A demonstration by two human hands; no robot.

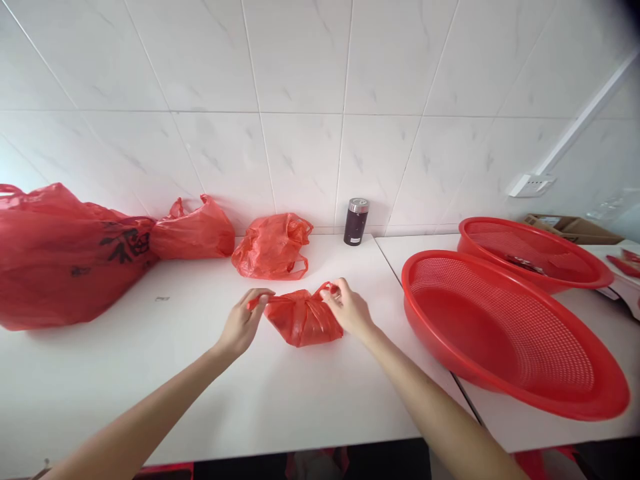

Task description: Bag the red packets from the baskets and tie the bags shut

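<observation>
A small red plastic bag (pixel 301 321) lies on the white counter (pixel 200 387) in front of me, its top gathered. My left hand (pixel 243 325) pinches the bag's left handle and pulls it sideways. My right hand (pixel 348 308) pinches the right handle at the bag's upper right corner. Both hands are closed on the handles, and the bag rests on the counter between them.
Behind lie a crumpled red bag (pixel 273 247), another tied red bag (pixel 193 230) and a large filled red bag (pixel 60 257) at the left. A dark cylindrical jar (pixel 356 222) stands by the tiled wall. Two red perforated basins (pixel 505 327) (pixel 535 250) sit at the right.
</observation>
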